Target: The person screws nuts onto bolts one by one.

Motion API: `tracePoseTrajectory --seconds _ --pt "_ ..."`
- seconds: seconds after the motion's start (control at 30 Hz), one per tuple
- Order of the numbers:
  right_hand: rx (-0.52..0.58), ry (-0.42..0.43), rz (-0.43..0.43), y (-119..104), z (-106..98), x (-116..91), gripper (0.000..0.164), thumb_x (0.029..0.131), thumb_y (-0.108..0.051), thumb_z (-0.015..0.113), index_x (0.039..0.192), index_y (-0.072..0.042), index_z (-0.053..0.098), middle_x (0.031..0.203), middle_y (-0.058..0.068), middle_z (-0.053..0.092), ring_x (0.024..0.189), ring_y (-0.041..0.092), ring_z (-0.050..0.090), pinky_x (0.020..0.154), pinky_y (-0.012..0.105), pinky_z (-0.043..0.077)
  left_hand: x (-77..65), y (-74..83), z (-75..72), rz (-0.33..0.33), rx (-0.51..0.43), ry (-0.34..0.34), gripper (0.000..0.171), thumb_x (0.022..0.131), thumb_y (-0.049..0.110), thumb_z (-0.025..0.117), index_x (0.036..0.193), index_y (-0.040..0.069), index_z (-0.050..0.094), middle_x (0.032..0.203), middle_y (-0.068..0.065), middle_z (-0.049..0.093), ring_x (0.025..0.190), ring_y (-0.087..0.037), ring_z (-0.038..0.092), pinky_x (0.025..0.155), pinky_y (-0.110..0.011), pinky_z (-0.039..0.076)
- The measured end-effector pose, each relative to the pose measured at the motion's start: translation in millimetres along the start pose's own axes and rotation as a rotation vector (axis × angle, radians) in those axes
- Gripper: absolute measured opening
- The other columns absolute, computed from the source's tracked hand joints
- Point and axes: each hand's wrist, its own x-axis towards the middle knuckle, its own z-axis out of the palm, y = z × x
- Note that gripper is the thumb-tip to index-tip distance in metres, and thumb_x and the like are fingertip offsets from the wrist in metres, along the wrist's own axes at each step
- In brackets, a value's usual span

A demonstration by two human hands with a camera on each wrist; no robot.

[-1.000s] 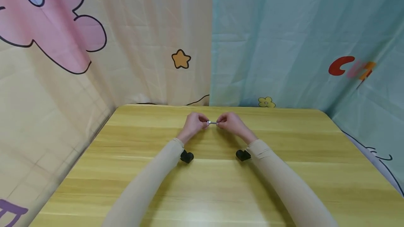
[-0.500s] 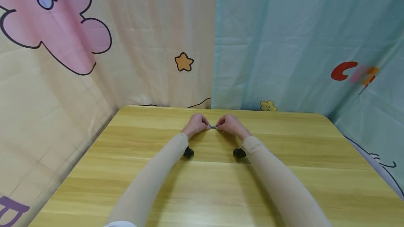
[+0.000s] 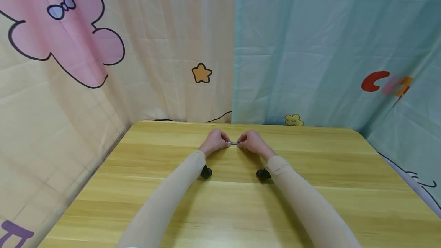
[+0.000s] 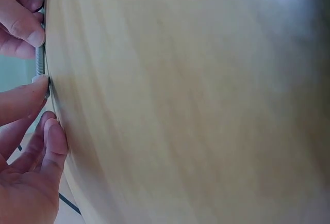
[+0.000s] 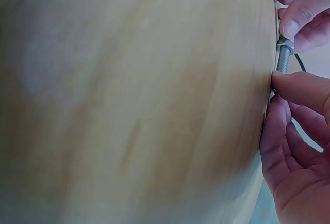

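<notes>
A small silver threaded bolt (image 3: 234, 143) spans the gap between the two hands above the table's far part. Its thread (image 4: 39, 63) shows in the left wrist view. At the bolt's left end, a hexagonal nut (image 5: 285, 44) appears in the right wrist view, partly covered by fingertips. My left hand (image 3: 216, 141) pinches this nut end between thumb and fingers. My right hand (image 3: 252, 142) pinches the other end of the bolt, which its thumb and fingers hide.
Beneath both hands lies a wooden table (image 3: 227, 209). A printed cream curtain (image 3: 165, 49) and a light blue curtain (image 3: 293, 49) hang behind it. Black wrist-worn pieces (image 3: 206, 172) show under both sleeves.
The head view has tilted slightly upward, so the scene sits lower. Both hands keep their pinch on the bolt and nut, with little visible finger movement.
</notes>
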Motion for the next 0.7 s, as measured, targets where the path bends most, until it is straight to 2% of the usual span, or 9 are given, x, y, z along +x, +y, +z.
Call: tracePoseTrajectory --seconds 0.27,0.43,0.57,0.7 --pt "0.001 0.014 -0.017 -0.2 0.1 1.1 0.007 0.088 -0.008 0.073 0.091 -0.003 0.075 0.080 0.002 0.068 0.068 0.014 0.055 0.059 0.024 0.048 -0.5 -2.3 -2.5 0.001 -0.035 -0.001 0.013 0.082 0.000 0.077 0.094 0.001 0.074 0.083 -0.005 0.067 0.075 -0.015 0.055 0.064 -0.023 0.046" --pt "0.056 0.016 -0.013 4.5 1.1 -3.5 0.013 0.088 -0.008 0.072 0.098 0.000 0.074 0.085 0.006 0.069 0.068 0.014 0.056 0.060 0.025 0.050 -5.2 -5.4 -4.3 -0.011 -0.052 -0.003 0.021 0.082 0.002 0.075 0.102 -0.003 0.071 0.088 -0.007 0.064 0.078 -0.018 0.054 0.066 -0.025 0.047" --pt "0.073 0.028 -0.021 10.5 6.7 -19.7 0.020 0.092 -0.012 0.068 0.106 0.002 0.072 0.093 0.008 0.070 0.068 0.017 0.059 0.061 0.029 0.054 -20.7 -11.2 -3.5 -0.024 -0.008 0.010 0.021 0.088 0.008 0.071 0.106 -0.003 0.069 0.090 -0.008 0.062 0.078 -0.019 0.054 0.065 -0.027 0.047" --pt "0.074 0.065 -0.023 12.6 11.6 -47.7 0.027 0.097 -0.017 0.062 0.114 0.003 0.068 0.105 0.011 0.069 0.088 0.024 0.063 0.078 0.038 0.057 -47.7 -17.0 -1.9 0.006 0.104 0.032 0.022 0.094 0.012 0.067 0.109 -0.003 0.067 0.096 -0.012 0.064 0.084 -0.023 0.058 0.073 -0.035 0.052"
